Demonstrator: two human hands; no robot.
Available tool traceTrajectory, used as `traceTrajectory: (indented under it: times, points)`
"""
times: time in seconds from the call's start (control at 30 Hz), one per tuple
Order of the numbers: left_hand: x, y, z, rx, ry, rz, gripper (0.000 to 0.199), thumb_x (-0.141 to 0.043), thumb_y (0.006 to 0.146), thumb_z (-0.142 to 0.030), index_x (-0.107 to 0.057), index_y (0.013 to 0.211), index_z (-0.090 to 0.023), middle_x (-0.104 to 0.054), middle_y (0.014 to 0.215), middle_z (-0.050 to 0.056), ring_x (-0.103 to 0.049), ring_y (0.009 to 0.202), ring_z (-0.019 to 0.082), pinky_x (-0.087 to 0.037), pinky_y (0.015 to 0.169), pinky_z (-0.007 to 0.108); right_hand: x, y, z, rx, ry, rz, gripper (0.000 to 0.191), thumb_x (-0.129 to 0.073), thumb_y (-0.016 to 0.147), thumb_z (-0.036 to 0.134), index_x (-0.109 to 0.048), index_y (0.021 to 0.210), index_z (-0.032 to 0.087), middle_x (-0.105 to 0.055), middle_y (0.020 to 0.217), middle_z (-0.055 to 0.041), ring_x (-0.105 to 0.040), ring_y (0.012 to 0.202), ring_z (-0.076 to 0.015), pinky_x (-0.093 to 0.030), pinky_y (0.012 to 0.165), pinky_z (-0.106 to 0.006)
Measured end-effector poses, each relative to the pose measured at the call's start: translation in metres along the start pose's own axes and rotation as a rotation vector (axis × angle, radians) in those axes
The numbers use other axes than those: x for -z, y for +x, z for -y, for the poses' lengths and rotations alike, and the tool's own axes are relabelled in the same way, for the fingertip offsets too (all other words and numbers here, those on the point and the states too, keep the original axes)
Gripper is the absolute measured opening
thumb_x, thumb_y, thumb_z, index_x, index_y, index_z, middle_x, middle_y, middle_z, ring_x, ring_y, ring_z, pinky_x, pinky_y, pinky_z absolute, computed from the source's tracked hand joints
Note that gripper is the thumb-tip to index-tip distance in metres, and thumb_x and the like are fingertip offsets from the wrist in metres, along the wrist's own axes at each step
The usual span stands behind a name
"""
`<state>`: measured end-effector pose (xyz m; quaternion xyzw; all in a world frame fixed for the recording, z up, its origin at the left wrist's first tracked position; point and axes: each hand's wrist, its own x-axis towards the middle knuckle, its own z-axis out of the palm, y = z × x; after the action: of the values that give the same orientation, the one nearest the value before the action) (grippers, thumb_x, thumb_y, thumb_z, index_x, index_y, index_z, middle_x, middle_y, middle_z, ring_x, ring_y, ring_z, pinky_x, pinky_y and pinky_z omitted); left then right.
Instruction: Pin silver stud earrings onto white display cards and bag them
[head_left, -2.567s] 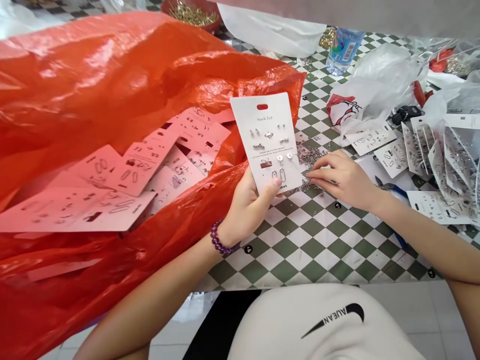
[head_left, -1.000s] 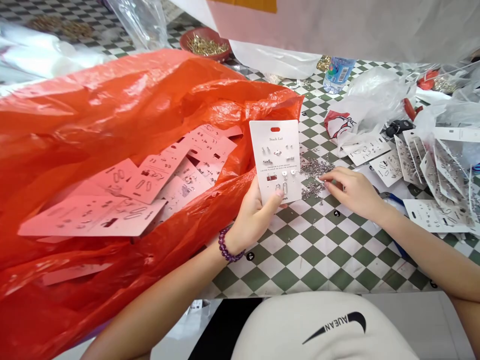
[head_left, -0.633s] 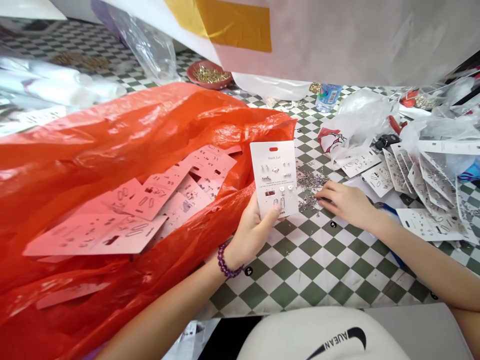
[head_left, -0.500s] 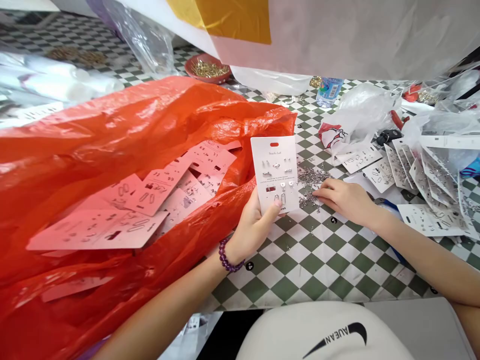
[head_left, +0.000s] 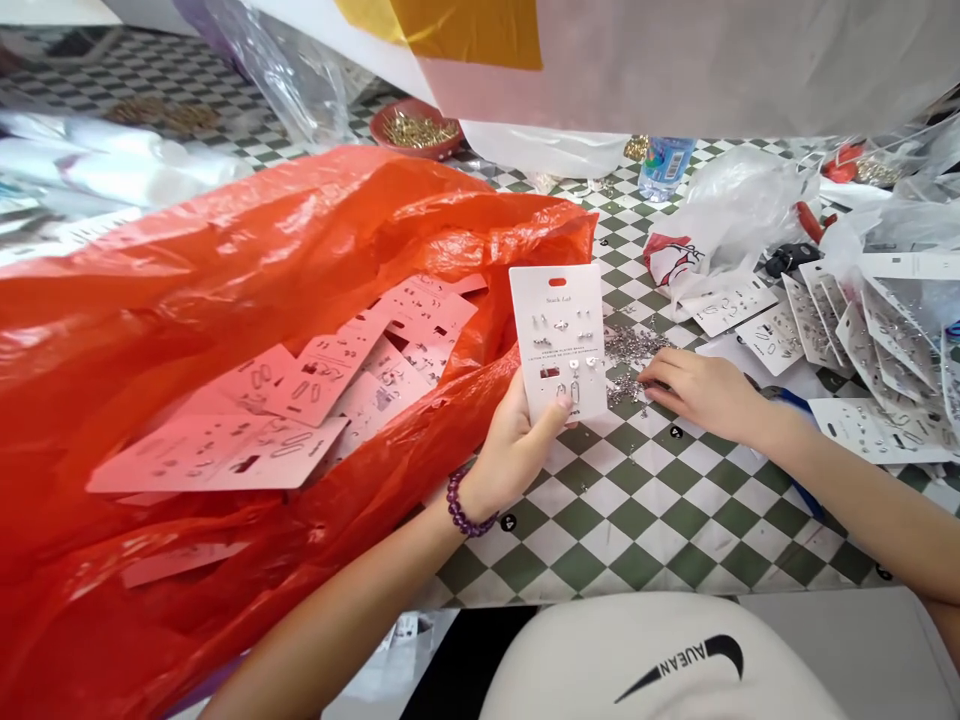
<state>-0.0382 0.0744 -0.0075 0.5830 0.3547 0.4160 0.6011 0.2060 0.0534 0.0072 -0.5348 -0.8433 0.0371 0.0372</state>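
Observation:
A white earring card (head_left: 556,320) with several small silver pieces stands upright in my left hand (head_left: 517,440), thumb over its lower front and the other fingers behind. Beside it on the checkered table, my right hand (head_left: 694,392) rests at the edge of a pile of tiny silver parts (head_left: 637,345). Its fingers are bent together at the pile; whatever is between the fingertips is too small to make out. To the left, a red plastic bag (head_left: 420,235) lies open with several filled cards (head_left: 217,450) inside.
Several filled cards (head_left: 772,338) lie and lean at the right, near blue-handled pliers (head_left: 795,402) partly under my right forearm. Behind are a clear plastic bag (head_left: 750,205), a bottle (head_left: 664,168) and a red dish (head_left: 416,130) of gold-coloured parts.
The view has shifted slightly, so most things appear a little further right and higher. My left hand still holds the card, and my right hand remains at the silver pile.

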Motion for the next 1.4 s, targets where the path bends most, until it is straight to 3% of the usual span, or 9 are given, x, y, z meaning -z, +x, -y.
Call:
traceTrajectory:
  times: [0.13, 0.27, 0.37, 0.5, 0.67, 0.87, 1.17, 1.4]
  points:
    - [0.001, 0.0, 0.002, 0.004, 0.021, -0.019, 0.038, -0.057, 0.086, -0.035, -0.05, 0.119, -0.019, -0.062, 0.123, 0.011, -0.063, 0.105, 0.023, -0.057, 0.081, 0.035, -0.002, -0.001, 0.001, 0.0, 0.011, 0.011, 0.022, -0.044, 0.093, 0.024, -0.062, 0.083, 0.018, -0.063, 0.082, -0.0045, -0.06, 0.076, -0.0177, -0.038, 0.051, -0.028]
    - [0.001, 0.0, 0.003, -0.014, 0.035, -0.007, 0.037, -0.056, 0.087, -0.035, -0.05, 0.119, -0.02, -0.058, 0.129, 0.012, -0.057, 0.117, 0.025, -0.051, 0.095, 0.04, -0.001, -0.002, 0.002, -0.082, 0.173, 0.013, 0.019, -0.043, 0.092, 0.026, -0.059, 0.083, 0.019, -0.063, 0.084, -0.0036, -0.059, 0.073, -0.0155, -0.04, 0.055, -0.027]
    - [0.001, 0.0, 0.004, -0.024, 0.046, -0.003, 0.038, -0.056, 0.087, -0.036, -0.051, 0.121, -0.021, -0.059, 0.128, 0.012, -0.059, 0.113, 0.025, -0.055, 0.088, 0.038, 0.005, -0.002, 0.003, -0.167, 0.351, 0.031, 0.016, -0.046, 0.09, 0.028, -0.058, 0.083, 0.02, -0.063, 0.085, -0.003, -0.058, 0.07, -0.0143, -0.042, 0.059, -0.027]
    - [0.0, 0.0, 0.002, -0.001, 0.045, 0.005, 0.04, -0.055, 0.087, -0.037, -0.051, 0.123, -0.021, -0.062, 0.122, 0.011, -0.064, 0.1, 0.023, -0.058, 0.07, 0.031, 0.013, -0.001, 0.006, -0.297, 0.639, 0.061, 0.014, -0.051, 0.087, 0.031, -0.059, 0.083, 0.02, -0.062, 0.073, 0.0001, -0.053, 0.057, -0.0116, -0.041, 0.054, -0.025]
    - [0.001, 0.0, 0.004, -0.015, 0.049, -0.006, 0.036, -0.056, 0.087, -0.035, -0.051, 0.119, -0.02, -0.059, 0.128, 0.011, -0.058, 0.114, 0.024, -0.053, 0.093, 0.038, 0.01, -0.001, 0.005, -0.391, 0.864, 0.073, 0.015, -0.054, 0.083, 0.033, -0.06, 0.085, 0.019, -0.062, 0.071, -0.0001, -0.055, 0.061, -0.0124, -0.044, 0.055, -0.025]
    - [0.001, 0.001, 0.005, 0.005, 0.02, -0.002, 0.037, -0.056, 0.086, -0.035, -0.05, 0.119, -0.019, -0.058, 0.129, 0.012, -0.059, 0.115, 0.024, -0.053, 0.095, 0.04, 0.006, -0.001, 0.003, -0.323, 0.691, 0.044, 0.016, -0.05, 0.082, 0.02, -0.063, 0.09, 0.019, -0.064, 0.081, -0.0023, -0.054, 0.063, -0.0121, -0.044, 0.058, -0.027]
    - [0.001, 0.0, 0.007, -0.008, 0.019, -0.003, 0.038, -0.057, 0.087, -0.036, -0.051, 0.121, -0.02, -0.059, 0.128, 0.011, -0.056, 0.117, 0.024, -0.048, 0.1, 0.041, 0.01, -0.001, 0.001, -0.246, 0.634, 0.104, 0.03, -0.038, 0.086, 0.016, -0.067, 0.094, 0.019, -0.064, 0.093, -0.0059, -0.06, 0.086, -0.0172, -0.047, 0.074, -0.032]
    - [0.0, 0.0, 0.006, -0.017, 0.033, -0.006, 0.042, -0.056, 0.086, -0.036, -0.05, 0.125, -0.02, -0.058, 0.13, 0.011, -0.056, 0.117, 0.024, -0.048, 0.1, 0.042, 0.011, -0.01, 0.002, -0.281, 0.49, 0.124, 0.014, -0.051, 0.085, 0.024, -0.064, 0.085, 0.019, -0.064, 0.087, -0.0027, -0.057, 0.072, -0.0141, -0.043, 0.065, -0.028]
